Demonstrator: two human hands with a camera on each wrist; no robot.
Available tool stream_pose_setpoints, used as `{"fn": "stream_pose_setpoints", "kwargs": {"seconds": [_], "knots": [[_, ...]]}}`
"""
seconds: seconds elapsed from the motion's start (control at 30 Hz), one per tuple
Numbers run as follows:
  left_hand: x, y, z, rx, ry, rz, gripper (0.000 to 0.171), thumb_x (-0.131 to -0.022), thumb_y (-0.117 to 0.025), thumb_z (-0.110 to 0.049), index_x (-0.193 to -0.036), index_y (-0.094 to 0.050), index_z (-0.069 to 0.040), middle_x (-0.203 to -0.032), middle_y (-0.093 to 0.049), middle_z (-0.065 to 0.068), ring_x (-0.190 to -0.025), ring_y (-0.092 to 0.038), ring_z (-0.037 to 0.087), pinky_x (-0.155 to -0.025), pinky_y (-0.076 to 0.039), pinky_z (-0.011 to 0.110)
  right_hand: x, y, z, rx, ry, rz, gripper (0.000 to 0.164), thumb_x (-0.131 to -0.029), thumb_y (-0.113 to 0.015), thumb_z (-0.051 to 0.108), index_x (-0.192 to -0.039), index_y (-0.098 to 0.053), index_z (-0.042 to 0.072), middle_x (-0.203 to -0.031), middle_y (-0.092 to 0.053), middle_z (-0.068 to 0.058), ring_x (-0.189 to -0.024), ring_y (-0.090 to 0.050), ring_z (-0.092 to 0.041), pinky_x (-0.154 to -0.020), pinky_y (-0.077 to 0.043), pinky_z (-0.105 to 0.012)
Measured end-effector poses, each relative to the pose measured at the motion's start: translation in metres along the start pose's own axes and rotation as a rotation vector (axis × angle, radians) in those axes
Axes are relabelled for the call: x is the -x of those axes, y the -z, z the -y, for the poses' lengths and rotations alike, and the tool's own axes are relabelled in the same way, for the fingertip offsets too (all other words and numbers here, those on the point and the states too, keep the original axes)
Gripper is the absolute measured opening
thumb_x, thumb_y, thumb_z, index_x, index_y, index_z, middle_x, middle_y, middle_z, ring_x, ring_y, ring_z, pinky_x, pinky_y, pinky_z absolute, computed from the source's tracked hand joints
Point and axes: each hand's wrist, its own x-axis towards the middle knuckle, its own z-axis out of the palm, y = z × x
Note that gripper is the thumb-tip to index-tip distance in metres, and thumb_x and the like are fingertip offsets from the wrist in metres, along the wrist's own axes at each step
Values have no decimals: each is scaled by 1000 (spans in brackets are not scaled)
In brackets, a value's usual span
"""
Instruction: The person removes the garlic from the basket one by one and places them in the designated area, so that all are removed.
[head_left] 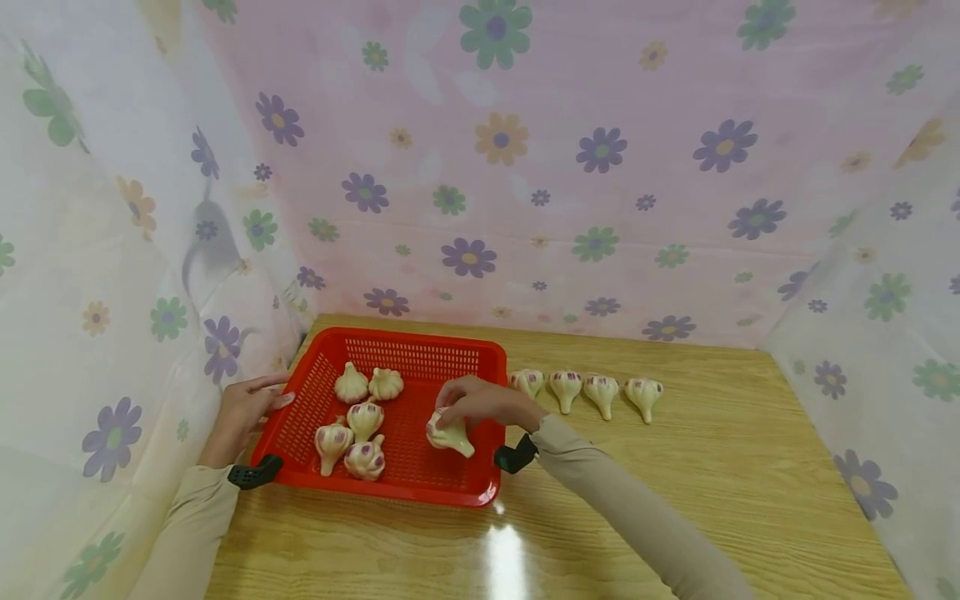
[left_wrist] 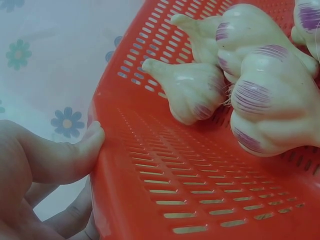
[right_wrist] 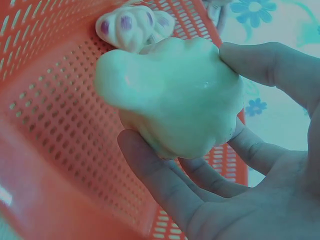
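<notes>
My right hand (head_left: 483, 404) holds a garlic bulb (head_left: 448, 435) over the right part of a red plastic basket (head_left: 491, 358). In the right wrist view, thumb and fingers curl round this pale garlic bulb (right_wrist: 185, 100), its stem pointing away from the palm. At the basket's left side, my left hand (head_left: 246, 417) grips the rim, the thumb (left_wrist: 82, 150) on its edge and the other fingers outside the wall. Several more garlic bulbs, some marked purple, lie in the left half of the basket, among them one garlic bulb (head_left: 352, 384) near the back corner.
To the right of the basket, several garlic bulbs lie in a row on the wooden table (head_left: 675, 475), the rightmost garlic bulb (head_left: 644, 397) with its stem toward me. A flowered cloth (head_left: 540, 225) hangs behind the table and along both sides.
</notes>
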Motion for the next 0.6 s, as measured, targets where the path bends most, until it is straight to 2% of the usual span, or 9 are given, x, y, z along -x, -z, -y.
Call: {"fn": "stream_pose_setpoints", "kwargs": {"seconds": [0.2,0.43,0.6], "knots": [[1,-1,0,-6,12,-7,57,-89,-64,-21,-138,-45,1,-99,-66,6,-72,-66,14,-65,-57,36,14,13,-1,-17,8,-25,24,-83,-71,17,-100,-62,3,-96,-61,-8,-76,-60,-18,-65,-56,-36],[5,-1,-1,10,1,2,58,-89,-64,-21,-139,-44,2,-88,-65,-3,-72,-66,14,-66,-57,36,28,23,2,-44,26,-39,23,-84,-70,16,-102,-62,3,-102,-59,-12,-80,-62,-22,-69,-56,-41],[5,-1,-1,7,-2,12,58,-89,-64,-22,-139,-44,1,-95,-65,1,-74,-67,16,-67,-57,36,37,28,5,-33,34,-64,23,-85,-70,17,-102,-61,4,-104,-58,-12,-78,-62,-24,-67,-56,-41]]}}
